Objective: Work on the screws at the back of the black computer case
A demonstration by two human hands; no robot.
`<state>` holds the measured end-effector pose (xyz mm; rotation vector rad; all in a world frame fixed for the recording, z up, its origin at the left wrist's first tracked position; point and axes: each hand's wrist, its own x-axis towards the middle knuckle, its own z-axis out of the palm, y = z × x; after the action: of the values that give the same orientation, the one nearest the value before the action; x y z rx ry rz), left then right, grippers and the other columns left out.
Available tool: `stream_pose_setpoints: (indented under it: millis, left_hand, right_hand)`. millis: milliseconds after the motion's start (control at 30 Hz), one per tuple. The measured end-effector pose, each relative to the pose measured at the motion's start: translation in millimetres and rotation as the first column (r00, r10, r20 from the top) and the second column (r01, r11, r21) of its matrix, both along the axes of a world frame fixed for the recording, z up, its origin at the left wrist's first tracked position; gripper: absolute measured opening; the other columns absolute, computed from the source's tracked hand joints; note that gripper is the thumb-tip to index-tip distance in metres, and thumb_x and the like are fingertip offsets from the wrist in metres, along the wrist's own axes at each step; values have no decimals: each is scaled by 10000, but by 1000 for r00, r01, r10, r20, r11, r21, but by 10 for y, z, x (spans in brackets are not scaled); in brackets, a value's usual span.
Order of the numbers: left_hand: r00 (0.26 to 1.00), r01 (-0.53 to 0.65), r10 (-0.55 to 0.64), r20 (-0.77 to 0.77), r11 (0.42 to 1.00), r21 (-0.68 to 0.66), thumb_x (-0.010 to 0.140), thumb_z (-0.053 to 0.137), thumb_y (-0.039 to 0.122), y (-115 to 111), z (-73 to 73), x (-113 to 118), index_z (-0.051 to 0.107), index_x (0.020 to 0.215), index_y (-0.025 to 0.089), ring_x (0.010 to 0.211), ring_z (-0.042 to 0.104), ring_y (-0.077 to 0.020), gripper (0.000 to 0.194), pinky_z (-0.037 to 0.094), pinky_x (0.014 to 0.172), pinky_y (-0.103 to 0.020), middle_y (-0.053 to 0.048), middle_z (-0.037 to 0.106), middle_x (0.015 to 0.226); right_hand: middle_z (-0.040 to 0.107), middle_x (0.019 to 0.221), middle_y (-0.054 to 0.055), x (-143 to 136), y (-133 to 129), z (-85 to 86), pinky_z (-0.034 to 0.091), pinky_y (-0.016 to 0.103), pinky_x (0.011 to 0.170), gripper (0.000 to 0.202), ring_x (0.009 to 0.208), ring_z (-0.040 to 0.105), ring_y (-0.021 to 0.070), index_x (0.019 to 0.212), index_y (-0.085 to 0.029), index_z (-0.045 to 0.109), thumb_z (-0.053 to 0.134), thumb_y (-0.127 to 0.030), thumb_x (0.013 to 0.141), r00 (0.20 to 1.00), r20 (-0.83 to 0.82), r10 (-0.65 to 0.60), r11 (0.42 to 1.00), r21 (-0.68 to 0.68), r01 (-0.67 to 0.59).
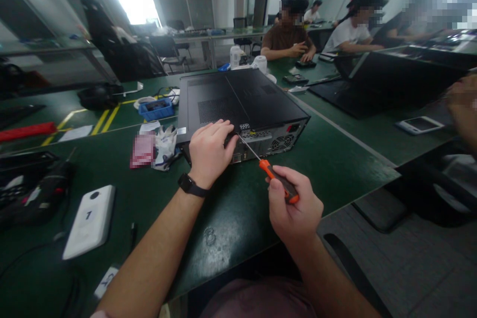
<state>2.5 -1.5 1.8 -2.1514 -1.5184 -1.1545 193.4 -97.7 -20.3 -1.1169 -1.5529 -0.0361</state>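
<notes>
A black computer case (257, 92) lies flat on the green table (238, 228), its back panel with the fan grille facing me. My right hand (296, 203) is closed around the orange and dark handle of a screwdriver (276, 176). The screwdriver's shaft points up and left to the top rear edge of the case. At that edge my left hand (213, 151), with a black watch on the wrist, rests with its fingers bent and close to the screwdriver tip. Whether its fingertips pinch anything small is hidden.
White gloves (165, 146) and a blue bin (156, 109) stand left of the case. A white device (89, 221) and a power drill (44, 191) lie at the left. Open laptops, a phone (420, 125) and seated people are to the right.
</notes>
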Motion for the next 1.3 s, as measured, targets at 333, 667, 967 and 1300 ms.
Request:
stream_pose_setpoints:
  millis: [333, 667, 967, 1300]
  left_hand:
    - [1000, 5, -5, 8, 1000, -6, 977, 645, 293, 6, 4, 5, 744, 1134, 226, 1249, 718, -268, 197, 514, 1132, -476, -79, 786, 1274]
    - [1000, 3, -3, -1, 1000, 5, 972, 654, 284, 7, -8, 2, 741, 1126, 226, 1242, 722, -271, 186, 527, 1117, -485, -85, 788, 1268]
    - [1000, 11, -11, 11, 1000, 20, 974, 649, 284, 20, -24, 3, 741, 1135, 221, 1233, 726, -269, 196, 524, 1114, -476, -81, 791, 1260]
    - [1000, 10, -10, 7, 1000, 8, 973, 649, 283, 19, -22, 5, 745, 1131, 229, 1244, 721, -272, 193, 520, 1119, -482, -88, 789, 1265]
  right_hand:
    - [729, 1002, 69, 12, -11, 72, 644, 364, 714, 295, 833, 752, 213, 1218, -210, 596, 585, -231, 923, 995, 31, 92, 995, 24, -93]
    - [788, 935, 40, 3, 0, 33, 638, 297, 673, 180, 686, 752, 167, 1159, -228, 658, 616, -241, 984, 996, 59, -68, 997, 48, 66]
    - [759, 956, 61, 15, 9, 65, 639, 330, 697, 237, 784, 757, 199, 1165, -212, 621, 586, -230, 931, 998, 68, 17, 997, 68, -22]
    - [772, 931, 39, 10, 9, 71, 624, 299, 681, 180, 719, 750, 174, 1140, -218, 635, 615, -246, 964, 999, 48, 20, 999, 37, -21]
